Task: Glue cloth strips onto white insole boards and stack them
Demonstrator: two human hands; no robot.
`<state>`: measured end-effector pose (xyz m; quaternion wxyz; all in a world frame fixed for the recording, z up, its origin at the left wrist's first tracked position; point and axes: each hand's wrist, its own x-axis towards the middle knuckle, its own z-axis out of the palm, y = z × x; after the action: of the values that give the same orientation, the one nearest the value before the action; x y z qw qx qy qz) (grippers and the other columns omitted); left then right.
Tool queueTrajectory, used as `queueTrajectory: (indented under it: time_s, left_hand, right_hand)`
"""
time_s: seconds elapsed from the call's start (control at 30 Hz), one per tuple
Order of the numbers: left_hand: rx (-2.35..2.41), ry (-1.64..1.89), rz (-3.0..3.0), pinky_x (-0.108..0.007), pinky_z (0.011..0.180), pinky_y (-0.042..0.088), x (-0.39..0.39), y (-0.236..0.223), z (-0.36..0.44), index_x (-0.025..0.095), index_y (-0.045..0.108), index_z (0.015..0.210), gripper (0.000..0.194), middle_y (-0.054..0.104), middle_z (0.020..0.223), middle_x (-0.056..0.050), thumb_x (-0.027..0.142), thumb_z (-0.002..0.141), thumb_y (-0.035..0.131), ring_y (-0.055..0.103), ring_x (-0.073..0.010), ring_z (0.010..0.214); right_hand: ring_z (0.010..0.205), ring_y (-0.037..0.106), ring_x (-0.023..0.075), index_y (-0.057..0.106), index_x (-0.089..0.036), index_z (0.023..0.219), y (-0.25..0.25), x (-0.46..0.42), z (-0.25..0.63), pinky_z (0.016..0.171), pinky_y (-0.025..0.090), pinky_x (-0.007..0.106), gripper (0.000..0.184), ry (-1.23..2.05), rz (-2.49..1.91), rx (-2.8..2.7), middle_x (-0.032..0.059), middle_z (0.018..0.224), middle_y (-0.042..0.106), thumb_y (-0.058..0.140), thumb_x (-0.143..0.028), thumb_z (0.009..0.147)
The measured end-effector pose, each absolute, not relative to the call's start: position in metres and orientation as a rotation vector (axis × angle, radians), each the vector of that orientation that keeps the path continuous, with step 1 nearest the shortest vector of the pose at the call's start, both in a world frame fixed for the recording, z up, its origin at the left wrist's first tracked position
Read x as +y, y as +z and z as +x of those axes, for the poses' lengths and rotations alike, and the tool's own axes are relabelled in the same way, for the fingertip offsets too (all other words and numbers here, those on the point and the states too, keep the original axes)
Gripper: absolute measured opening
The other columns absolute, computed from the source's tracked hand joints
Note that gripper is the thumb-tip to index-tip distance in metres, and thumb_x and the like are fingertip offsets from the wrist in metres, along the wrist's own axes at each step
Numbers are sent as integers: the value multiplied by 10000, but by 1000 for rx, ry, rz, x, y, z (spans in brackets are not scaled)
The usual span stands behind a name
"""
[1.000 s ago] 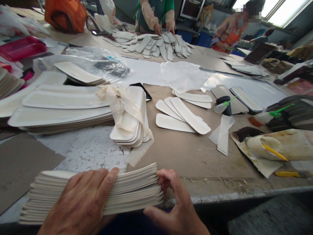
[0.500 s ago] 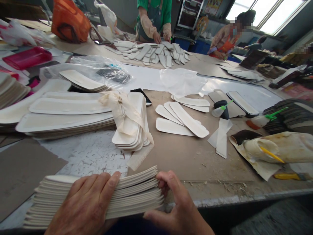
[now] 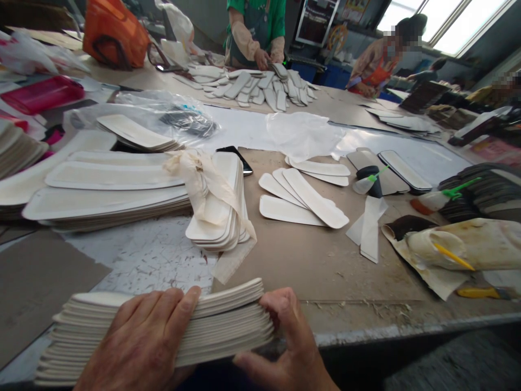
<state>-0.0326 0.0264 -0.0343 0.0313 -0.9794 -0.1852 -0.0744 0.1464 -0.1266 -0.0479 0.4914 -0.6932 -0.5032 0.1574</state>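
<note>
A thick stack of pale, slightly curved strips [image 3: 228, 317] lies at the table's front edge, the layered edges facing me. My left hand [image 3: 142, 336] is wrapped over its middle, fingers on top. At the right end, my right hand [image 3: 288, 331] cups the stack, its curled fingers against the strip ends and its thumb low at the near side. Those fingertips are partly hidden behind the stack. Just beyond, a bundle of similar strips [image 3: 214, 220] is tied with a cream cloth band [image 3: 199, 184]. Several loose strips [image 3: 313, 195] lie fanned out to its right.
Large stacked strips [image 3: 109, 201] stand at left. On the right are a glue bottle [image 3: 364, 184], a second bottle [image 3: 427, 203], a stained roll [image 3: 459, 244] and a yellow-handled tool [image 3: 480, 292]. A co-worker in green [image 3: 256, 32] handles a pile of strips [image 3: 260, 87] across the table.
The gaps between strips at the stack's right end have mostly closed, leaving one near the top. My right hand has shifted slightly left and down; the left hand stays put.
</note>
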Motion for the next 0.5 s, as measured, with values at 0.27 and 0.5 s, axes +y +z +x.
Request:
queueTrajectory:
  time_s: [0.27, 0.5]
  left_hand:
    - [-534, -202, -3038, -408, 879, 333, 29, -30, -33, 191, 404, 1270, 599, 643, 1021, -73, 313, 740, 655, 585, -270, 917]
    - [-597, -245, -3054, -401, 872, 345, 27, -30, -33, 218, 423, 1268, 583, 636, 1019, -61, 338, 744, 648, 577, -272, 929]
  right_hand:
    - [1068, 432, 237, 453, -251, 1142, -56, -127, 143, 898, 438, 328, 619, 279, -1720, -1223, 53, 1129, 359, 791, -275, 624]
    - [1167, 388, 251, 429, -243, 1139, -61, -126, 143, 960, 414, 340, 562, 273, -1695, -1242, 76, 1207, 320, 752, -366, 695]
